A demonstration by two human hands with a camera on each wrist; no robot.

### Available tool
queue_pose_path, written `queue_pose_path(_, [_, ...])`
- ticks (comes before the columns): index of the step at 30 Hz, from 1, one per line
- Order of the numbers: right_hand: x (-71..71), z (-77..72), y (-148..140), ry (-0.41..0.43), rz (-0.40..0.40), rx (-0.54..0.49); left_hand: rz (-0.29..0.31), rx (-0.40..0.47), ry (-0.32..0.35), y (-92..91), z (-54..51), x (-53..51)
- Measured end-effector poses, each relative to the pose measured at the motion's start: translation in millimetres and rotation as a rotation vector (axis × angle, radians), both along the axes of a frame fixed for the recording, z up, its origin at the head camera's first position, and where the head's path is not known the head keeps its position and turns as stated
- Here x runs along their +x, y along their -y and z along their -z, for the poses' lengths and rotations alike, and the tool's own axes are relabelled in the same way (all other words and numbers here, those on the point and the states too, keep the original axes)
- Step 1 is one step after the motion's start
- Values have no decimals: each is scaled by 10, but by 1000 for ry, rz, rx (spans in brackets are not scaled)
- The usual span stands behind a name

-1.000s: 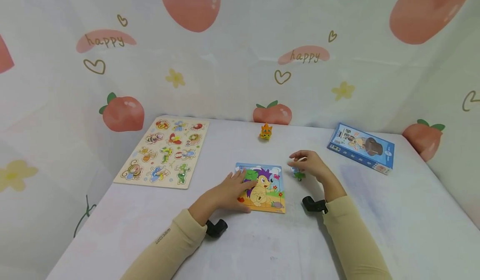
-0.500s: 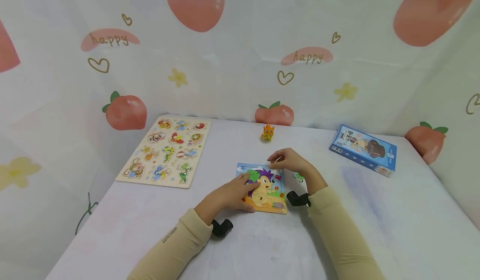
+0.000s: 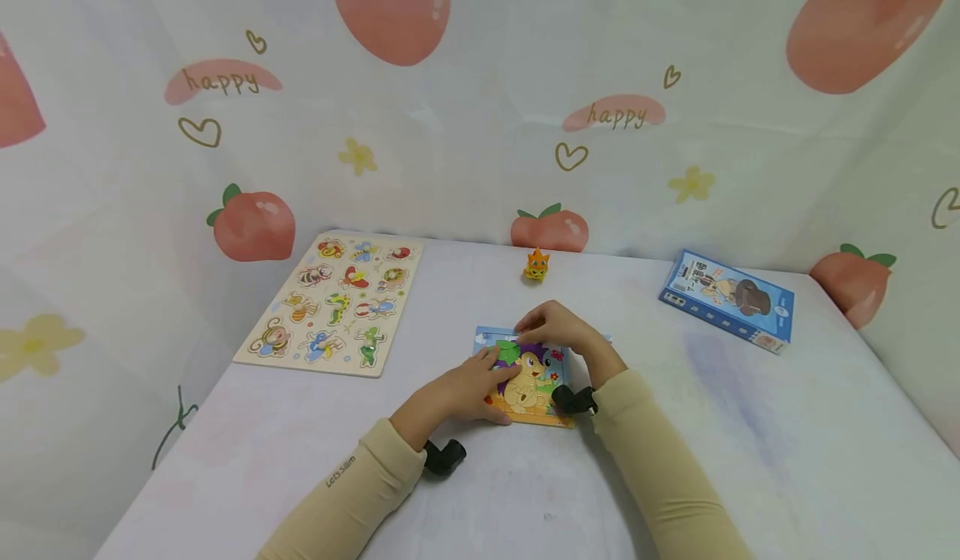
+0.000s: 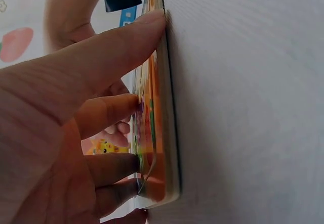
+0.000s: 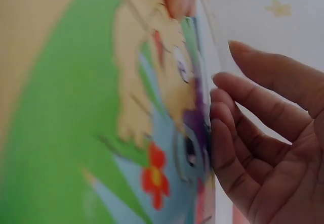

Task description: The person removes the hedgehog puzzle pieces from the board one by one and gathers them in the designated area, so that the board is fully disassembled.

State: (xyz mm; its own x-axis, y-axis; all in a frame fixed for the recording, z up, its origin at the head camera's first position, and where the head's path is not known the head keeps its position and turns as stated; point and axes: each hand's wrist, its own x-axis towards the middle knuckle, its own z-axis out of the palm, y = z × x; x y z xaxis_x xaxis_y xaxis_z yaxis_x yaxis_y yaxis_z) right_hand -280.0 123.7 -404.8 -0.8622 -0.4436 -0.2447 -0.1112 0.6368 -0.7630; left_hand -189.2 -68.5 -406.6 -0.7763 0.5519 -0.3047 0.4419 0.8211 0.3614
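Note:
A square jigsaw puzzle (image 3: 534, 414) with a purple-haired hedgehog picture lies flat on the table. My left hand (image 3: 467, 387) rests on its left side with the fingers spread; in the left wrist view the thumb (image 4: 126, 39) lies against the board's near edge. My right hand (image 3: 558, 328) is over the puzzle's upper part. In the right wrist view its fingers (image 5: 223, 148) are bent, with the tips at the picture's surface and no piece visible between thumb and fingers. A small blue bit (image 3: 608, 339) shows beside the right wrist, mostly hidden.
A wooden board with insect shapes (image 3: 337, 302) lies at the left. An orange toy figure (image 3: 536, 265) stands at the back, and a blue box (image 3: 727, 297) lies at the back right. A printed cloth hangs behind the table.
My right hand has moved left, from above a loose piece beside the puzzle to the puzzle's top part. The left hand stays on the board.

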Motion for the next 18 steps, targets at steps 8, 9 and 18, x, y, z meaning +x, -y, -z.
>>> queue_pose_path(8, [48,3,79,-37,-48,-1,-5,-1,6,0,-11,4])
queue_pose_path(9, [55,0,85,-46,-65,4,-7,-2,8,1,-14,6])
queue_pose_path(18, [80,-2,103,-97,-103,31,-12,-17,5,-4,-18,7])
